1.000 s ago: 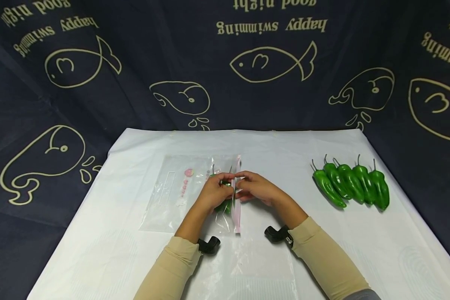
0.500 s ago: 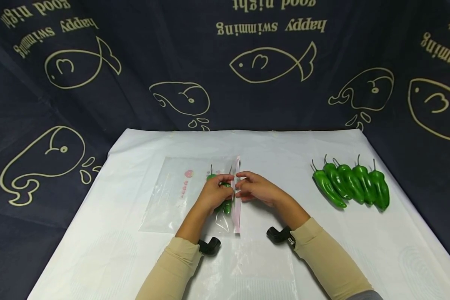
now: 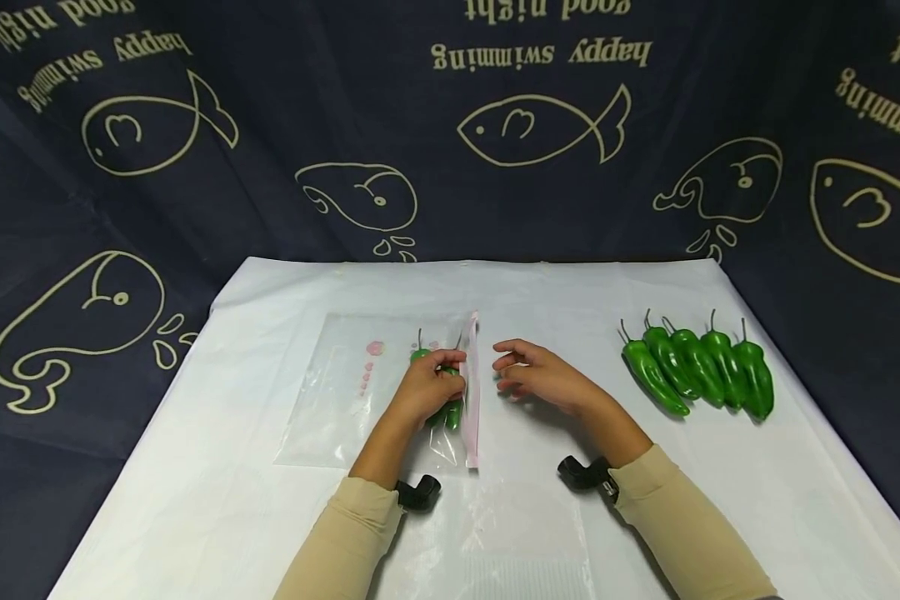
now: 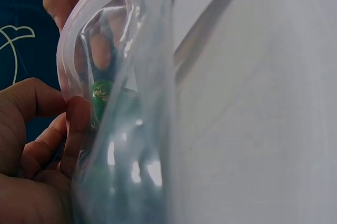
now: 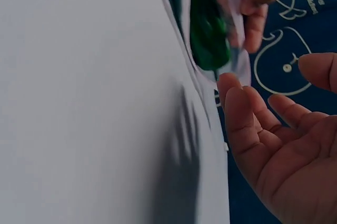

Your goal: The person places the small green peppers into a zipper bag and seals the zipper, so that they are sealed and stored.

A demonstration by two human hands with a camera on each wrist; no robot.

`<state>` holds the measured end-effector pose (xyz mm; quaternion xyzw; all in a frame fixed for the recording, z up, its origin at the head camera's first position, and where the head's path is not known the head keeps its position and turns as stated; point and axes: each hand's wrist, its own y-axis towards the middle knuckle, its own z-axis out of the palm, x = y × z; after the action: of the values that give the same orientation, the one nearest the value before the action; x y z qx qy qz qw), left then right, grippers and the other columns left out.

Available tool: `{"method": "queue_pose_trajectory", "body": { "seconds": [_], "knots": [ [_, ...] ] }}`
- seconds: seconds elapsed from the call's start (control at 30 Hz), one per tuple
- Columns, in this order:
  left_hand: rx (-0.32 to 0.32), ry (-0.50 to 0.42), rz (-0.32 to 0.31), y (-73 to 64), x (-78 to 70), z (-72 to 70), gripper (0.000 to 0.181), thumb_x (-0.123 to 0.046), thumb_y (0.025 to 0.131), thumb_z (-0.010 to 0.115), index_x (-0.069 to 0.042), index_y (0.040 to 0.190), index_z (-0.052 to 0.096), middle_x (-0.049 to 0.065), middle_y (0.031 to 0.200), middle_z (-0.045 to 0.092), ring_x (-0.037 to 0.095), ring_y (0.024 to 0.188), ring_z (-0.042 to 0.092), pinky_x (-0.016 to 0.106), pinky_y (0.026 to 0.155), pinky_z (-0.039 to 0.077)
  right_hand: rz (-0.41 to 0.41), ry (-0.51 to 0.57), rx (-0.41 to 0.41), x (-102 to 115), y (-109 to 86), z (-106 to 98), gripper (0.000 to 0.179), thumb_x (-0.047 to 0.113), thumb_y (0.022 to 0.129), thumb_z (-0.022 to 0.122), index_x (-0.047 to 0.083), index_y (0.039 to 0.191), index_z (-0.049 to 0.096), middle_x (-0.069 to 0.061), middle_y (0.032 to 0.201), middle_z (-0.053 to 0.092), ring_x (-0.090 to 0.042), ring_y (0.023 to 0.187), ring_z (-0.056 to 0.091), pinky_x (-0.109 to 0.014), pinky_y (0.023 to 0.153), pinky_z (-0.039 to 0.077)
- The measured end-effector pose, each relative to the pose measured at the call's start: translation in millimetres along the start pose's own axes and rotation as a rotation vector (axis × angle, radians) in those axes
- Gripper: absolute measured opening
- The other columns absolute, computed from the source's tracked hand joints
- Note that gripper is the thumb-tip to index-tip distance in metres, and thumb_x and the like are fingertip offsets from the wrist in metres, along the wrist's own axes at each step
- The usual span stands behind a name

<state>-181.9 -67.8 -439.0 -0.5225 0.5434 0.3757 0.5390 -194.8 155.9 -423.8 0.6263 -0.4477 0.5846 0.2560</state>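
A clear zip bag (image 3: 330,408) with a pink zip edge lies on the white table in the head view, its mouth facing right. Green peppers (image 3: 453,414) show through the plastic near that mouth. My left hand (image 3: 429,386) pinches the upper layer of the bag at the zip edge between thumb and finger, lifting it; the left wrist view shows the pinch on the pink strip (image 4: 64,66). My right hand (image 3: 536,375) is off the bag, a little right of its mouth, fingers loosely bent with nothing held. In the right wrist view, a pepper (image 5: 208,34) shows inside the parted mouth.
Several green peppers (image 3: 697,367) lie side by side in a row at the table's right, stems pointing away. Another clear plastic sheet or bag (image 3: 525,525) lies flat at the front. A dark curtain (image 3: 450,208) with fish drawings stands behind the table (image 3: 570,292).
My right hand has drawn away from the zip edge toward the right. My left hand keeps its pinch on the bag, which has stayed about in place.
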Motion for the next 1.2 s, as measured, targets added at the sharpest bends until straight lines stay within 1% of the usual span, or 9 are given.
{"method": "queue_pose_trajectory", "body": {
  "seconds": [0.13,0.3,0.43,0.6,0.7,0.87,1.07,1.2],
  "knots": [
    [0.002,0.001,-0.002,0.6,-1.6,-0.9,0.049,0.005,0.079,0.058,0.001,0.127,0.063,0.019,0.11,0.058,0.013,0.075,0.059,0.026,0.067,0.056,-0.025,-0.004,-0.006,2.0,-8.4,-11.5,0.055,0.009,0.099,0.055,-0.004,0.148,0.036,-0.03,0.134,0.048,-0.035,0.109,0.063,-0.049,0.09,0.052],
    [0.023,-0.021,-0.002,1.9,-2.3,-0.2,0.05,0.005,0.079,0.057,0.002,0.128,0.061,0.021,0.112,0.057,0.012,0.074,0.055,0.025,0.068,0.055,-0.047,-0.024,-0.026,3.2,-20.9,-26.9,0.053,0.014,0.101,0.054,-0.005,0.147,0.036,-0.031,0.137,0.046,-0.036,0.112,0.061,-0.052,0.092,0.05],
    [0.029,-0.039,0.002,2.3,-0.7,0.6,0.049,0.006,0.08,0.056,0.003,0.129,0.06,0.021,0.112,0.056,0.013,0.075,0.056,0.026,0.069,0.055,-0.076,-0.056,-0.047,2.2,-32.6,-40.5,0.054,0.017,0.101,0.055,-0.004,0.147,0.037,-0.031,0.138,0.045,-0.037,0.112,0.06,-0.053,0.094,0.049],
    [0.029,-0.03,-0.001,2.4,-0.5,0.5,0.049,0.006,0.08,0.057,0.002,0.129,0.061,0.022,0.114,0.056,0.013,0.075,0.056,0.026,0.07,0.056,-0.097,-0.068,-0.072,-0.9,-47.2,-55.5,0.053,0.017,0.101,0.055,-0.007,0.145,0.037,-0.033,0.136,0.043,-0.042,0.114,0.059,-0.053,0.095,0.048],
    [0.033,-0.029,-0.003,2.0,-1.1,-0.1,0.049,0.005,0.082,0.057,0.001,0.13,0.06,0.022,0.116,0.056,0.012,0.075,0.056,0.027,0.071,0.055,-0.097,-0.074,-0.091,-1.4,-54.5,-62.3,0.053,0.016,0.101,0.055,-0.007,0.145,0.037,-0.034,0.135,0.043,-0.043,0.114,0.059,-0.053,0.095,0.048],
    [0.033,-0.026,0.001,1.0,-2.5,0.1,0.049,0.006,0.082,0.058,0.002,0.13,0.06,0.022,0.115,0.056,0.012,0.075,0.057,0.027,0.07,0.055,-0.081,-0.132,-0.134,1.5,-65.5,-71.6,0.052,0.015,0.101,0.054,-0.008,0.145,0.037,-0.033,0.135,0.044,-0.037,0.112,0.061,-0.05,0.092,0.051],
    [0.004,-0.01,-0.014,-1.6,0.7,-0.1,0.046,0.004,0.082,0.059,0.0,0.128,0.062,0.019,0.113,0.056,0.014,0.077,0.056,0.028,0.072,0.057,-0.058,-0.195,-0.163,1.4,-74.3,-83.4,0.051,0.017,0.102,0.054,-0.005,0.145,0.039,-0.031,0.135,0.047,-0.032,0.111,0.062,-0.046,0.088,0.053],
    [0.001,-0.003,-0.014,-1.2,1.7,0.7,0.046,0.003,0.081,0.059,0.0,0.126,0.063,0.018,0.112,0.057,0.014,0.076,0.056,0.028,0.072,0.057,-0.05,-0.272,-0.198,-0.8,-80.1,-93.8,0.053,0.021,0.101,0.057,-0.003,0.145,0.041,-0.028,0.136,0.049,-0.033,0.11,0.06,-0.046,0.086,0.054]
  ]
}}
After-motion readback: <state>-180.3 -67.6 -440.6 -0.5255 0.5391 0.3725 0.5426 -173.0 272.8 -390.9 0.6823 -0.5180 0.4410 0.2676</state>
